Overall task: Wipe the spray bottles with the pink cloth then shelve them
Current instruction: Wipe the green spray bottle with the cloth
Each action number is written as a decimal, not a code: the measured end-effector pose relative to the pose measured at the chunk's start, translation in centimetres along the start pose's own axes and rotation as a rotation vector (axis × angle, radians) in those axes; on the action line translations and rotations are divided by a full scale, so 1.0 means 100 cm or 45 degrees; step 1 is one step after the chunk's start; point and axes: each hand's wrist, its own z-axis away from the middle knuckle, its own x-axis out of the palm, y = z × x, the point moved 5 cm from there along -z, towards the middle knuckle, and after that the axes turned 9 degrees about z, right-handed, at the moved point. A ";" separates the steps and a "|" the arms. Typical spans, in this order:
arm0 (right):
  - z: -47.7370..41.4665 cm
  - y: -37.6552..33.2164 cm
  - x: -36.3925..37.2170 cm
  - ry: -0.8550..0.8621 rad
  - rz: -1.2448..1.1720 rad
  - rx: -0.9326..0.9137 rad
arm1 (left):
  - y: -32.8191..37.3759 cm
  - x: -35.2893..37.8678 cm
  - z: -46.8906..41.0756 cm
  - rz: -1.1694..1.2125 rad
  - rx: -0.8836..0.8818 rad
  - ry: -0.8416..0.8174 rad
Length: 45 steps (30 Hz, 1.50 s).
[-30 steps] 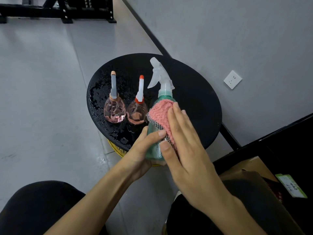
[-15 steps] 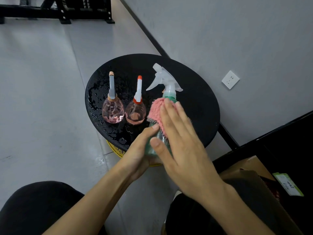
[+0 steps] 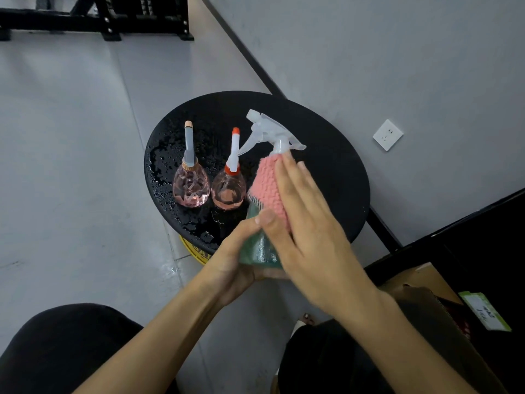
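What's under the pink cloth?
The green spray bottle: the pink cloth covers its upper body below the white trigger head, pressed by the right hand. That part is hidden; only the lower body shows, gripped by the left hand.

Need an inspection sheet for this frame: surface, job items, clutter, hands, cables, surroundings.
Surface: round black table, water droplets on its left part.
Job's things: green spray bottle in hand at the table's near edge, pink cloth over its upper body; peach-tipped pink bottle and orange-tipped pink bottle upright side by side on the table.
Clutter: nothing seen.
Hands: left hand grips the green bottle's base; right hand presses the cloth with straight fingers.
Cables: nothing seen.
Surroundings: wall socket, black rack, cardboard box.
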 end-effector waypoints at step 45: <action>-0.078 0.002 -0.036 0.309 0.155 -0.144 | -0.008 0.006 0.000 -0.038 -0.119 -0.099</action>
